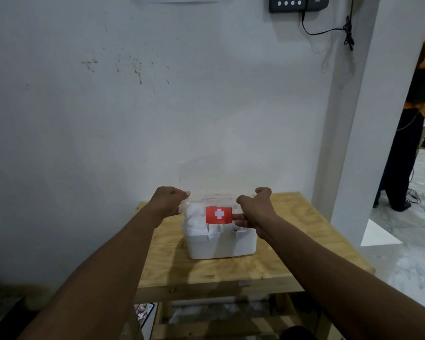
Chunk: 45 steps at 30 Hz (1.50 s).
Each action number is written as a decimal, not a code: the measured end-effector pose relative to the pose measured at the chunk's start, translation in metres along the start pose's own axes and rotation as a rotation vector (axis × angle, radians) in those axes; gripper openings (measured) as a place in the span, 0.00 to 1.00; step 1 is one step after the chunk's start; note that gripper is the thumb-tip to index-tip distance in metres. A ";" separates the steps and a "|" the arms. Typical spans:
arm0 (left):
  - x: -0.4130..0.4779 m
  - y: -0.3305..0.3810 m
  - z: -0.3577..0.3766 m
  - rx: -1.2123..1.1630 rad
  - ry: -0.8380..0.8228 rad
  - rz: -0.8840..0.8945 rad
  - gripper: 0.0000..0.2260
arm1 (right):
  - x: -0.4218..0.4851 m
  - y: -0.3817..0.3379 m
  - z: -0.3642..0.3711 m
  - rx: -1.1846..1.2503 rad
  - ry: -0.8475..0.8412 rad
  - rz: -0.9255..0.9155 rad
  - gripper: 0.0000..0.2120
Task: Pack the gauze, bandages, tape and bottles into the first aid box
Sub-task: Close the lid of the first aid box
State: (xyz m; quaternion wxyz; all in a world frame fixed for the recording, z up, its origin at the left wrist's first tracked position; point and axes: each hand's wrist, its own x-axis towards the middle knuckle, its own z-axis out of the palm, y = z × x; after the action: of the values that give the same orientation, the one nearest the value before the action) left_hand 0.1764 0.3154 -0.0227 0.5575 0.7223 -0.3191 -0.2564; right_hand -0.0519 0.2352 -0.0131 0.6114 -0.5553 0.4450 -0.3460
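A white first aid box (pixel 221 244) stands in the middle of the wooden table (pixel 304 236). Its clear lid (pixel 214 200) carries a red label with a white cross (pixel 219 214) and lies tilted over the box top. My left hand (pixel 168 201) grips the lid's left edge, thumb above and fingers below. My right hand (pixel 254 209) grips the lid's right edge the same way. White gauze or bandage rolls (pixel 195 218) show through the lid inside the box. No loose supplies lie on the table.
The table stands against a white wall (pixel 157 106). A pillar (pixel 353 119) rises at the right, with a standing person (pixel 412 133) beyond it. A black device (pixel 297 2) with a cable hangs on the wall. Papers lie under the table (pixel 145 315).
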 end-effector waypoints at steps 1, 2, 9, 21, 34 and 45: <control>-0.001 -0.001 0.000 -0.002 -0.005 0.008 0.13 | 0.000 0.003 0.000 -0.004 0.014 -0.010 0.27; -0.003 -0.002 0.000 -0.001 -0.009 0.014 0.13 | -0.001 0.006 0.000 -0.006 0.020 -0.016 0.27; -0.013 -0.007 0.007 0.121 -0.014 0.021 0.10 | -0.009 0.018 -0.010 -0.128 -0.006 -0.046 0.23; -0.021 -0.017 0.008 0.327 -0.020 0.109 0.16 | 0.002 0.034 -0.024 -0.642 0.135 -0.243 0.21; -0.031 -0.045 0.061 0.387 0.104 0.229 0.23 | 0.041 0.067 -0.005 -0.708 0.113 -0.450 0.28; -0.032 -0.060 0.050 0.749 0.052 0.416 0.34 | 0.040 0.084 -0.028 -0.917 0.046 -0.865 0.30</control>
State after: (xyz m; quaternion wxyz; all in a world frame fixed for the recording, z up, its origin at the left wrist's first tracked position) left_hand 0.1288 0.3176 -0.0923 0.3046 0.8013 -0.5147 0.0133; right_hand -0.0696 0.2003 -0.1017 0.1059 -0.8832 0.2962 -0.3479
